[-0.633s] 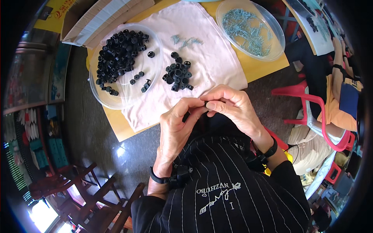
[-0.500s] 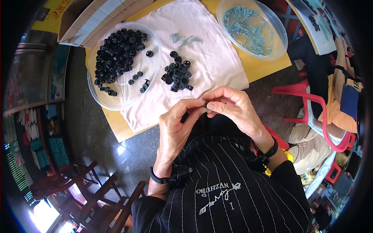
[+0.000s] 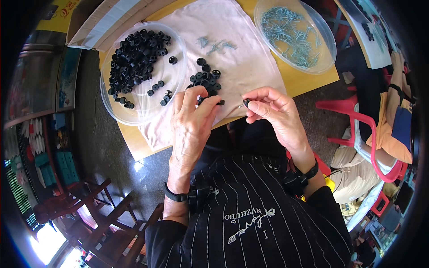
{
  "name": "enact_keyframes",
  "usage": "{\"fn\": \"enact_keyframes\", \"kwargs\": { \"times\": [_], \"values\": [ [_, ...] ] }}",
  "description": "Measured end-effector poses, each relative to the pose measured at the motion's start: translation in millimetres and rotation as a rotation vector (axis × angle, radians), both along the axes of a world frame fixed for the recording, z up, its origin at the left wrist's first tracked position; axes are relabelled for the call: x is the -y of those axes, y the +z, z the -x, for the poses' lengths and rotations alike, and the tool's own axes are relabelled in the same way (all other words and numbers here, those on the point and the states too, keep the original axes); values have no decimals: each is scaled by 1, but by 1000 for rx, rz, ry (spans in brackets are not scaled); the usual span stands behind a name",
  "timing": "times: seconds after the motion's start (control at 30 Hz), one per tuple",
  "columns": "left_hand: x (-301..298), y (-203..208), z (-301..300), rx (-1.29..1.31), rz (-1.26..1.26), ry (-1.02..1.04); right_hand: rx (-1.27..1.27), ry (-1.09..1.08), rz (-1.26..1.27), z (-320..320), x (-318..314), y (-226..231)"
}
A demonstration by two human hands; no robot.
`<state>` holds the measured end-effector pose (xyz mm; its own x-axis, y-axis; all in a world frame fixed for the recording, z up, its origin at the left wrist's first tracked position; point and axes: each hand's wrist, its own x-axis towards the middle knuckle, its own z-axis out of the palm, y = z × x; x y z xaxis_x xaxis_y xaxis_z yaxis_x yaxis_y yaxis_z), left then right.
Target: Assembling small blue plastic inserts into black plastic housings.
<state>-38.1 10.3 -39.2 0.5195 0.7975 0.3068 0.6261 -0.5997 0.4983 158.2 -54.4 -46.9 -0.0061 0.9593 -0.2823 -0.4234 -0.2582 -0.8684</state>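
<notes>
My right hand (image 3: 275, 114) pinches a small black plastic cap (image 3: 246, 102) between thumb and fingers, and a thin metal screw (image 3: 241, 106) sticks out of it to the left. Over the near edge of a small pile of black caps (image 3: 207, 78), my left hand (image 3: 190, 116) has its thumb and fingers apart. Black pieces show between its fingertips, and whether they touch any is hard to see. Beyond that pile, a few loose screws (image 3: 217, 45) lie on the pale pink cloth (image 3: 243, 58).
To the left stands a round clear tray (image 3: 175, 42) holding many more black caps (image 3: 138, 58). A clear tub (image 3: 331, 49) of screws (image 3: 286, 38) is at the far right. Behind is a cardboard box (image 3: 107, 24). A red chair (image 3: 346, 107) and another person's arm (image 3: 395, 73) appear at right.
My hands have come apart. The left has moved left and away from me to the small pile; the right keeps the cap and screw, shifting slightly right.
</notes>
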Motion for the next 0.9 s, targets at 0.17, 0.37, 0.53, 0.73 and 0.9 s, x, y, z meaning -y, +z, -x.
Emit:
{"fn": "enact_keyframes", "kwargs": {
  "times": [0.17,0.37,0.53,0.73,0.9],
  "values": [
    [7,8,-5,376,217,61,118,-53,-130,13,7,13],
    [22,8,-16,931,537,-57,146,-114,-344,26,8,28],
    [34,16,-15,994,629,-116,138,-122,-354,24,15,34],
    [36,27,-9,1044,779,-48,150,-68,-397,22,19,37],
    [38,19,-3,969,749,-118,133,-41,-411,21,21,34]
  ]
}}
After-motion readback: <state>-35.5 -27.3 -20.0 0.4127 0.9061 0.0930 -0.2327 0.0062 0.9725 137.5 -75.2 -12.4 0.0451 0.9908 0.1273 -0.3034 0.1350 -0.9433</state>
